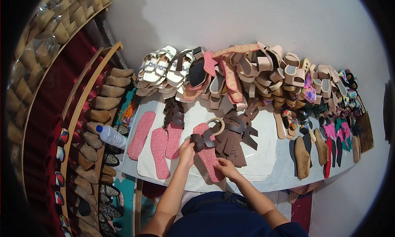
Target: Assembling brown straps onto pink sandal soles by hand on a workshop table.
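Note:
My left hand (187,149) pinches a dark brown cut-leather strap piece (202,141) and holds it just above a pink speckled insole (208,152) lying on the white table (263,171). My right hand (225,168) presses on the near end of that same insole. A tan ring (216,122) lies by the insole's far end. To the right of the insole sits a pile of brown strap pieces (236,136).
Three more pink insoles (158,144) lie to the left, with a plastic water bottle (112,136) beyond them. Heaps of finished sandals (247,72) line the wall side. Wooden soles and coloured insoles (321,148) cover the right end. Shelves of shoe lasts (98,113) stand at left.

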### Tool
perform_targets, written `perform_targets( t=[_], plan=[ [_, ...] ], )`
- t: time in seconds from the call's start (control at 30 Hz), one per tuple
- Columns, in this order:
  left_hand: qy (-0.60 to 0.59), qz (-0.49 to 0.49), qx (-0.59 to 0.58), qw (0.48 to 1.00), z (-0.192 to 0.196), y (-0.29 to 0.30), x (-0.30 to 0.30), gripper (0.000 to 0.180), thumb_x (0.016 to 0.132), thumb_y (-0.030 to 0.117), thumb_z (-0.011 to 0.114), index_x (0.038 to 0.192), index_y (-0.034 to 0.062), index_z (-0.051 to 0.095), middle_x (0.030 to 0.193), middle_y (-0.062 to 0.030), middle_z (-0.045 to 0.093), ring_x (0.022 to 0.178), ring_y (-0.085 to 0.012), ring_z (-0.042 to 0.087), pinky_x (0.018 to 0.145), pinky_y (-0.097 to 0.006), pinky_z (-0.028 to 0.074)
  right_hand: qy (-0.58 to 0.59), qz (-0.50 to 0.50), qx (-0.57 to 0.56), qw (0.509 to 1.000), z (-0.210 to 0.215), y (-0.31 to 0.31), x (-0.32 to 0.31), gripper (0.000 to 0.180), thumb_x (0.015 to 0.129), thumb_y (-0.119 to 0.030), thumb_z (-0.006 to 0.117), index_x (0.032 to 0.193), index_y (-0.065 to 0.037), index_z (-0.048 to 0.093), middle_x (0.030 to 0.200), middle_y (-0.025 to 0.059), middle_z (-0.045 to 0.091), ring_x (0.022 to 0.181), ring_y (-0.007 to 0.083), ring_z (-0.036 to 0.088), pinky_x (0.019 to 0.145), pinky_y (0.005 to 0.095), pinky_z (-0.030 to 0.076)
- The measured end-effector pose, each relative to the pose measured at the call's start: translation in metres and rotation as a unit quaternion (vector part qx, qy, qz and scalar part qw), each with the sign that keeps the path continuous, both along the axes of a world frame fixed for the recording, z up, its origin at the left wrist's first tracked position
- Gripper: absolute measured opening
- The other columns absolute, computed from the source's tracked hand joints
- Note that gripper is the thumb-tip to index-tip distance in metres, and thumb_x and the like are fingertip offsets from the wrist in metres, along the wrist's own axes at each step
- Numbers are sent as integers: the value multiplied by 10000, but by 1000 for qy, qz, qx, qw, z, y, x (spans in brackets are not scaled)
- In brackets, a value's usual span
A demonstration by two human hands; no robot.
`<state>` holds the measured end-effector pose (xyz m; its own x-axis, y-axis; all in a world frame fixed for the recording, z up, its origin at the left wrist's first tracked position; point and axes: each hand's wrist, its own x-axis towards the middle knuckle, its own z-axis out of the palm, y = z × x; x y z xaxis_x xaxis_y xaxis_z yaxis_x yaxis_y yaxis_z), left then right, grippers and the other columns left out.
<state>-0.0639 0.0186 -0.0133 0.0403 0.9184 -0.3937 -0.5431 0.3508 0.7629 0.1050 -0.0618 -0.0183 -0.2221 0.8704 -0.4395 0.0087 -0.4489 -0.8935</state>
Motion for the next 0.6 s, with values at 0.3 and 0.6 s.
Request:
perform_targets(
  t=[0.3, 0.6],
  plan=[
    [123, -42, 8, 992, 9, 5, -46, 476, 758, 0, 372, 1225, -38, 291, 1252, -167, 354, 1170, -231, 343, 960, -298, 277, 63, -125, 6, 990, -28, 41, -55, 318, 848, -12, 349, 1156, 17, 424, 1054, 62, 517, 947, 129, 476, 840, 240, 352],
    [292, 16, 99, 951, -7, -5, -104, 342, 750, -61, 347, 1075, -32, 448, 1050, -111, 497, 968, -165, 482, 832, -240, 368, 32, -261, 12, 965, -44, 102, -104, 402, 758, 60, 302, 1114, 9, 481, 971, 64, 556, 849, 135, 515, 772, 234, 382]
  ],
)
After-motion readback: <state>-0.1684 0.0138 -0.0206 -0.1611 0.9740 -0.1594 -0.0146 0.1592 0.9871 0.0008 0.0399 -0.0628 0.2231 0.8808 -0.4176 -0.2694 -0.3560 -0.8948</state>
